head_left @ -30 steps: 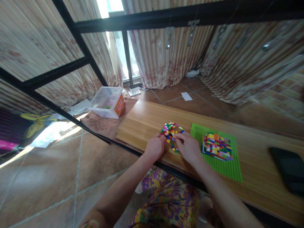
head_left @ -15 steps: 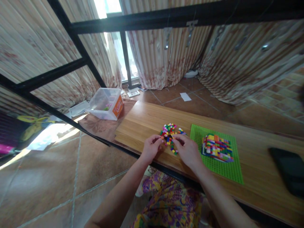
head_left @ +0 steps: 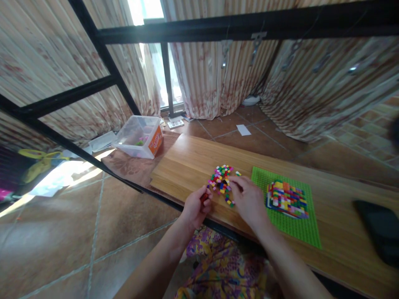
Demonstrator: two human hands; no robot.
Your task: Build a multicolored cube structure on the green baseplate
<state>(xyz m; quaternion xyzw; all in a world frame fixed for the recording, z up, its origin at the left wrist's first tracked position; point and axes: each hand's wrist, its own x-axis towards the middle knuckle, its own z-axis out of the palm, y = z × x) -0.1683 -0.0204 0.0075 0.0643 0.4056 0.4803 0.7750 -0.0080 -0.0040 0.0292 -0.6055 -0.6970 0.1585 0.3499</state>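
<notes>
Indoors. Pleated, patterned curtains [head_left: 205,79] across the background, daylight at a gap left of centre. Brown tiled floor [head_left: 56,236] below. Black metal frame [head_left: 199,32] crosses the upper view, struts running down on the left.

Long wood-grain tabletop [head_left: 183,166] slants through the middle. Person seated or crouched close at its near edge, posture unclear; patterned purple and yellow clothing [head_left: 224,270] below.

Green studded baseplate [head_left: 301,228] flat on the tabletop, right of the right hand. Beyond the tabletop's left end, a clear plastic box [head_left: 127,143] with an orange label, on a brown cloth [head_left: 121,168]; a few pink and green bits inside. Dark flat slab [head_left: 378,228] at far right, blurred.

Left hand [head_left: 195,207]: at the near edge, left of the loose bricks, fingers curled in around a dark red piece [head_left: 204,197]; exact shape too small to tell. Right hand [head_left: 247,201]: palm down, fingers bent narrow at the right side of the loose bricks; cannot tell whether a brick is between the fingertips.

Multicoloured brick block [head_left: 286,200], several layers, sits on the baseplate. Loose bricks [head_left: 222,178], mixed colours, scattered on bare wood between the hands. White paper [head_left: 243,130] on the floor beyond.
</notes>
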